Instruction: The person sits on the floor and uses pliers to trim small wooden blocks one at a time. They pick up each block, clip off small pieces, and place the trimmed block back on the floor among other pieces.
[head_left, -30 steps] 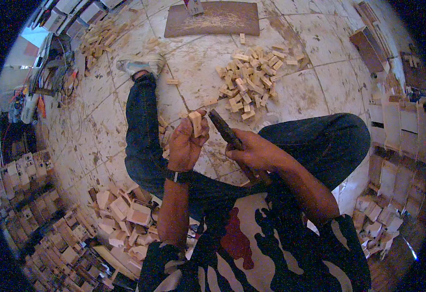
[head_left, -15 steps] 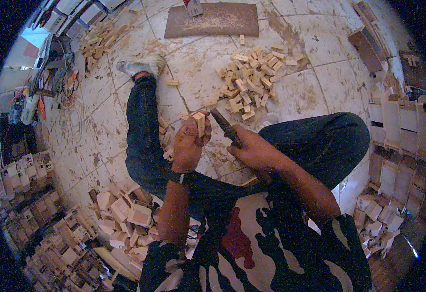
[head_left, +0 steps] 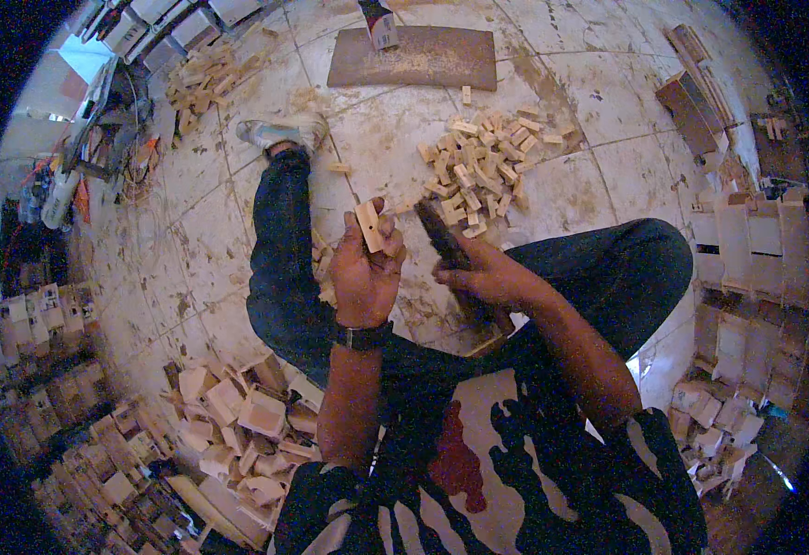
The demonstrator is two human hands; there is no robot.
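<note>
Pale tiles [head_left: 626,102], smudged brown, are laid across the floor, where small wooden blocks [head_left: 478,171] are heaped far, right of centre, and offcuts [head_left: 252,416] are piled near left. Farther off, a brown board [head_left: 432,67] is partly overlapped by a labelled container [head_left: 381,30], its print too small to be read. Above the floor, a holed wooden piece [head_left: 369,228] is pinched in the left hand [head_left: 367,277]; apart from it, a long dark tool [head_left: 443,239] is gripped in the right hand [head_left: 495,277].

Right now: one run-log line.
left hand: holds wooden block | right hand: grips dark tool | contact: tool and block apart | floor: pile of small blocks
</note>
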